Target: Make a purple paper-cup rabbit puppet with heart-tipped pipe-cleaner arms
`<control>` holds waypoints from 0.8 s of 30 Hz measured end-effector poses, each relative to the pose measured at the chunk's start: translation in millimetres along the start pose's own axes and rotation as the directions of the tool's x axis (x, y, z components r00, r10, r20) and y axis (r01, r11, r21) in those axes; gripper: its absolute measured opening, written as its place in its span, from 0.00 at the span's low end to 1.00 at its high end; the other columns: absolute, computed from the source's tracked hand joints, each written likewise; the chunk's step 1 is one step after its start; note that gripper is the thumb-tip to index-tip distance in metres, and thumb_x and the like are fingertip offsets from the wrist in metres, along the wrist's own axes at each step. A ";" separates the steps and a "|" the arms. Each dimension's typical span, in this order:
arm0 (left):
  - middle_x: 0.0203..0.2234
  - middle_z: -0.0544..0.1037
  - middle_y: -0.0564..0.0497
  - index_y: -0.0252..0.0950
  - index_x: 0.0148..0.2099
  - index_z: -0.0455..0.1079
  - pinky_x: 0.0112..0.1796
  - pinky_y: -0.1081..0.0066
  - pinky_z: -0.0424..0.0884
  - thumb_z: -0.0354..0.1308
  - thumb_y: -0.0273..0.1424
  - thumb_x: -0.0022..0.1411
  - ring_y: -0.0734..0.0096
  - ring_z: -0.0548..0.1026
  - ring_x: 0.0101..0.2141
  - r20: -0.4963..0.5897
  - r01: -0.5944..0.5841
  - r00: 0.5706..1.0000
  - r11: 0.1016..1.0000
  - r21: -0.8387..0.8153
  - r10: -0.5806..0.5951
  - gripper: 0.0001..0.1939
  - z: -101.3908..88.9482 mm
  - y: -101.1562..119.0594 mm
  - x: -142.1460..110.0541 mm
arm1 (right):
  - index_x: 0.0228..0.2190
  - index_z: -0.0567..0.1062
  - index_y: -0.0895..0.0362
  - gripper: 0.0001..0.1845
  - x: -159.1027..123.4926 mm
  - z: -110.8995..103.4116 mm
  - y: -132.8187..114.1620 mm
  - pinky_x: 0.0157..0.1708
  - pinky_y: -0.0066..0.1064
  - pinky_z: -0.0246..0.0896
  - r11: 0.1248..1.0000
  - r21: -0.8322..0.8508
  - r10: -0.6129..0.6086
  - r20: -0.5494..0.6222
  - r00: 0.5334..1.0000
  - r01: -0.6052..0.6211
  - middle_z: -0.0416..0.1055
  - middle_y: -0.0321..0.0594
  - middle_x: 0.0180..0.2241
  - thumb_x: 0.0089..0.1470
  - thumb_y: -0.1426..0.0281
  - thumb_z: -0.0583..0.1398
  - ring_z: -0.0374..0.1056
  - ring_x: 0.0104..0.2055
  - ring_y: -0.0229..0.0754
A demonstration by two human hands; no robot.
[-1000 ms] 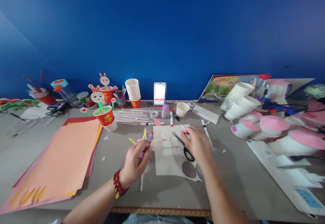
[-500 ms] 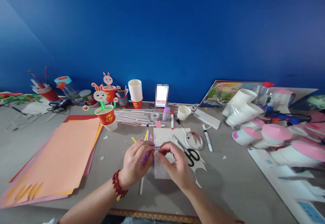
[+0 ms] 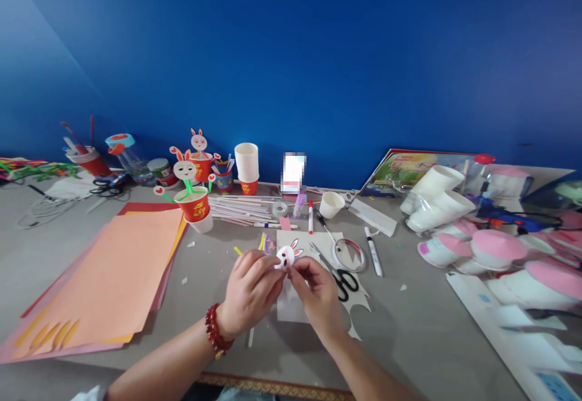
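A small white paper rabbit head [image 3: 287, 256] with pink-lined ears and dark eyes is held up between my two hands, its ears pointing up and to the right. My left hand [image 3: 255, 289] pinches its left side, and the curled fingers hide what else may be in them. At its lower edge, my right hand [image 3: 316, 292] grips it between thumb and forefinger. Beneath the hands lies a white paper sheet [image 3: 291, 304]. Black-handled scissors [image 3: 348, 284] rest on paper scraps right of my right hand. Yellow and purple strips [image 3: 265, 242] lie just beyond my left hand.
Stacked coloured paper [image 3: 109, 273] covers the left side. A red cup with a rabbit figure [image 3: 195, 207] stands behind it. A tape roll [image 3: 349, 254], a white marker [image 3: 373, 252] and a white cup [image 3: 331, 205] sit ahead. Pink-topped cups [image 3: 495, 244] crowd the right.
The rabbit head has turned so its face now shows; before, it was not visible and purple material showed at my left hand. Both hands stay close together.
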State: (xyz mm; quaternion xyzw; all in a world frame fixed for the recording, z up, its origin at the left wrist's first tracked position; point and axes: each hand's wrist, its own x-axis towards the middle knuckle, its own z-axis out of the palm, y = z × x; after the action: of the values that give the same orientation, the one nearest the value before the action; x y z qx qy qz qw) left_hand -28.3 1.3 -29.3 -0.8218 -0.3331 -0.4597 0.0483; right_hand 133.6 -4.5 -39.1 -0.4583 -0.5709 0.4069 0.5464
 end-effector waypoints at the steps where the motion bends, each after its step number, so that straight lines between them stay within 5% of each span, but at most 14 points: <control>1: 0.39 0.79 0.45 0.36 0.44 0.70 0.43 0.61 0.70 0.60 0.20 0.61 0.61 0.72 0.41 0.003 0.000 1.000 1.000 -0.012 0.000 0.10 -0.2 -0.4 -0.4 | 0.25 0.72 0.57 0.11 0.8 -1.1 0.2 0.27 0.27 0.57 1.000 -0.009 0.000 0.001 1.000 0.000 0.67 0.35 0.22 0.57 0.65 0.61 0.60 0.25 0.37; 9: 0.53 0.72 0.37 0.34 0.60 0.62 0.58 0.48 0.61 0.65 0.39 0.60 0.52 0.68 0.55 0.090 0.093 0.992 0.996 0.000 -0.093 0.30 -7.0 -9.9 4.2 | 0.25 0.70 0.57 0.11 20.1 -32.5 2.2 0.26 0.26 0.54 0.997 0.026 0.063 0.262 0.963 -0.073 0.66 0.33 0.23 0.55 0.66 0.63 0.59 0.26 0.36; 13: 0.54 0.72 0.38 0.35 0.59 0.64 0.60 0.45 0.59 0.65 0.42 0.59 0.50 0.68 0.56 0.185 0.098 0.978 0.995 -0.009 -0.095 0.30 -7.1 -13.1 6.7 | 0.25 0.71 0.57 0.09 26.0 -42.8 -0.2 0.27 0.27 0.53 0.997 -0.022 0.078 0.399 0.914 -0.075 0.67 0.34 0.25 0.55 0.68 0.62 0.59 0.27 0.36; 24: 0.53 0.74 0.38 0.35 0.56 0.64 0.60 0.44 0.58 0.65 0.39 0.59 0.51 0.69 0.54 0.132 0.063 0.989 0.997 0.035 -0.067 0.27 -3.3 -10.2 5.6 | 0.25 0.71 0.57 0.11 26.3 -38.4 0.1 0.27 0.27 0.55 0.998 -0.018 0.058 0.345 0.937 -0.055 0.67 0.35 0.24 0.56 0.66 0.63 0.60 0.27 0.37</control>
State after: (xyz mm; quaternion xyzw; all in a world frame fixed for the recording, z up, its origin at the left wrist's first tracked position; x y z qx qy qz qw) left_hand -34.7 10.7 -25.3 -0.8385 -0.3693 -0.4000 0.0236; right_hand 172.3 19.6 -29.9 -0.3983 -0.6461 0.4941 0.4240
